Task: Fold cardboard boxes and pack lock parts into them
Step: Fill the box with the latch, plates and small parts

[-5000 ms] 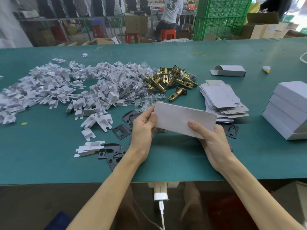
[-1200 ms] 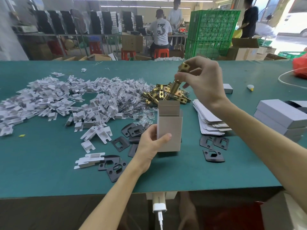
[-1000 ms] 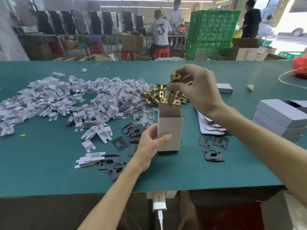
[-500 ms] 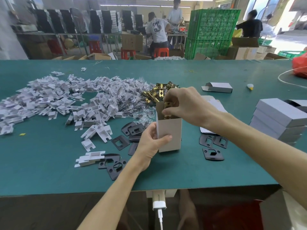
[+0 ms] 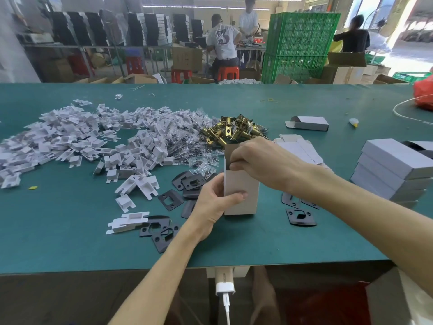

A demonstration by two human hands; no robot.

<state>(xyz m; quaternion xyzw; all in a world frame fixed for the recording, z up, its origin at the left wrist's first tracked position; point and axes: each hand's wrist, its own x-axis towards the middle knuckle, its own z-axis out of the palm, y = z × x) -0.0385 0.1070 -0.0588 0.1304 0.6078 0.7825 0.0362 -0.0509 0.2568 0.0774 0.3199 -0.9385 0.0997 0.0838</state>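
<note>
Me: Green counter (image 5: 70, 231) fills my feed, and I'm reading it left to right. Far left there's a big heap of white plastic inserts (image 5: 82, 141). Black strike plates (image 5: 168, 200) are scattered nearer the middle, with brass latches (image 5: 232, 132) piled just behind.

Desk: And the hands?

Me: Left hand (image 5: 215, 205) wraps the upright box (image 5: 241, 195), thumb across its front, and the box stands on the counter at centre. Right hand (image 5: 260, 163) is over the open top, fingers curled down into the mouth. Whether they're gripping a latch in there or have let go, I can't tell, because the box wall hides it.

Desk: How far along?

Me: My read is that this box is folded and being filled. Its top flap is up, so closing is left. Right of it lies a fan of flat blanks (image 5: 300, 148), unfolded. At the right edge is a stack of closed boxes (image 5: 393, 170), apparently finished. Judging by those heaps, plenty remains.

Desk: Room?

Me: Beyond the counter, a seated person (image 5: 223, 43) works at another bench. Green crates (image 5: 300, 43) are stacked to the right, with cartons around them.
</note>
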